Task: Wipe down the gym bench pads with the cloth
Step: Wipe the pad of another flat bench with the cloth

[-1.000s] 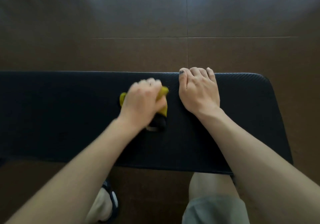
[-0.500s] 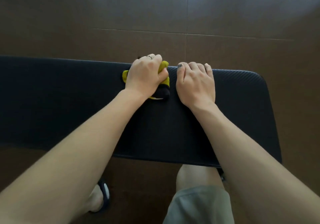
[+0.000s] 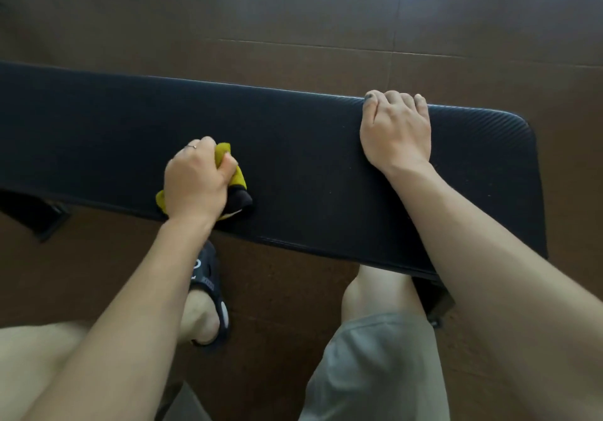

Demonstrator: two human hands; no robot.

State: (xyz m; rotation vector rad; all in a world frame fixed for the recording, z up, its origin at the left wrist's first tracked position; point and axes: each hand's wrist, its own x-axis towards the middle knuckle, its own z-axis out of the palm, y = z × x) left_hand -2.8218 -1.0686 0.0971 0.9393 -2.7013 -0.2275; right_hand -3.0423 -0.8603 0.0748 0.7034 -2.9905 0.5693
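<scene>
A long black bench pad point(image 3: 293, 146) lies across the view over a brown tiled floor. My left hand point(image 3: 195, 181) grips a bunched yellow and black cloth point(image 3: 236, 181) and presses it on the pad close to its near edge. My right hand point(image 3: 396, 133) rests on the pad further right, palm down, with its fingers curled over the far edge. Most of the cloth is hidden under my left hand.
The pad's rounded right end point(image 3: 528, 146) lies to the right of my right hand. A black frame foot point(image 3: 49, 221) shows under the pad at the left. My slippered foot point(image 3: 205, 293) and bare knee point(image 3: 378, 293) stand on the floor before the bench.
My left hand has drawn the cloth from the pad's far edge back toward the near edge and to the left, away from my right hand. My right hand has stayed on the far edge.
</scene>
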